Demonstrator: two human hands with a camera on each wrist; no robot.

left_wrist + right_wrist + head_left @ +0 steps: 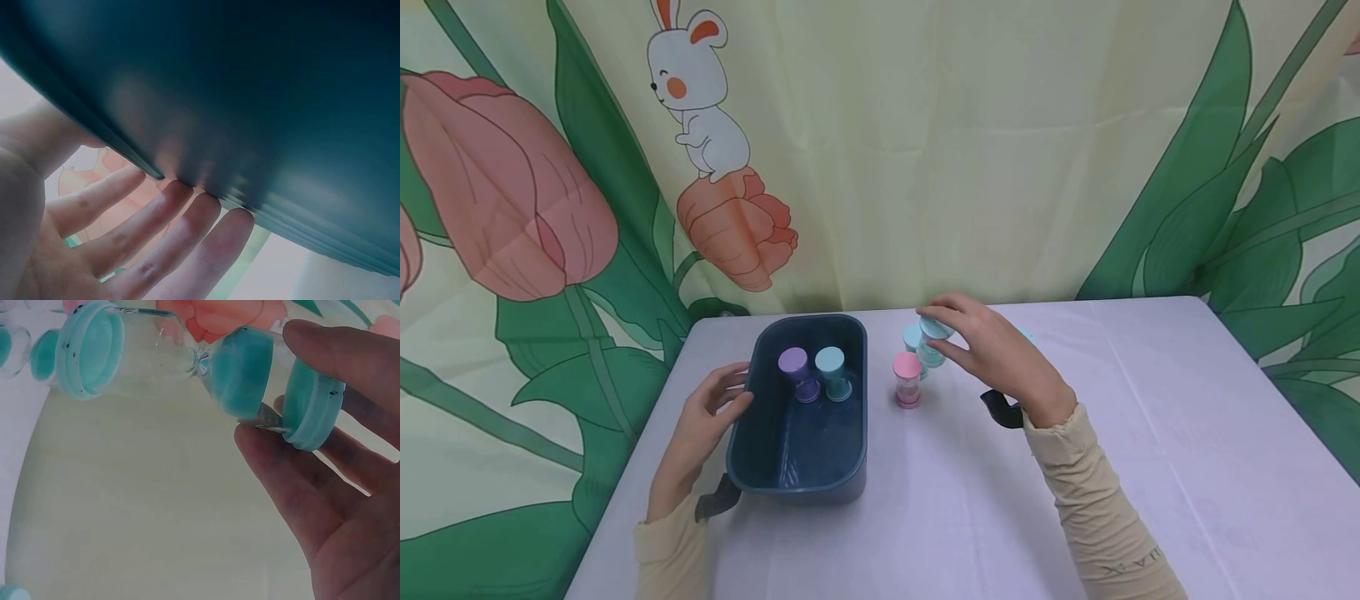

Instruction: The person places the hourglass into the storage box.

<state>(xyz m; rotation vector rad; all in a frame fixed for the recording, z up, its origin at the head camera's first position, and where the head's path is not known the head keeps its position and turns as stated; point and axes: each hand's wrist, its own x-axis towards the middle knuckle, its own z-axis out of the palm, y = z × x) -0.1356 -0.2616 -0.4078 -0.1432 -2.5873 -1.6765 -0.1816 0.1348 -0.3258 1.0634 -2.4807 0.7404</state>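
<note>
My right hand (996, 354) pinches a teal-capped sand timer (240, 372) near one cap, between thumb and fingers. In the head view it is above the table, right of the bin. A pink sand timer (907, 382) stands just left of it, and another teal sand timer (912, 337) is partly hidden behind the held one. With fairly straight fingers, my left hand (700, 417) touches the left outer side of a dark blue bin (797, 458). Inside the bin, a purple sand timer (793, 361) and a teal sand timer (831, 362) stand side by side toward the far end.
A white cloth covers the table (1150, 467). A printed curtain (925, 167) with a rabbit and tulips hangs along the back edge. Something teal (1026, 335) peeks out behind my right hand, mostly hidden.
</note>
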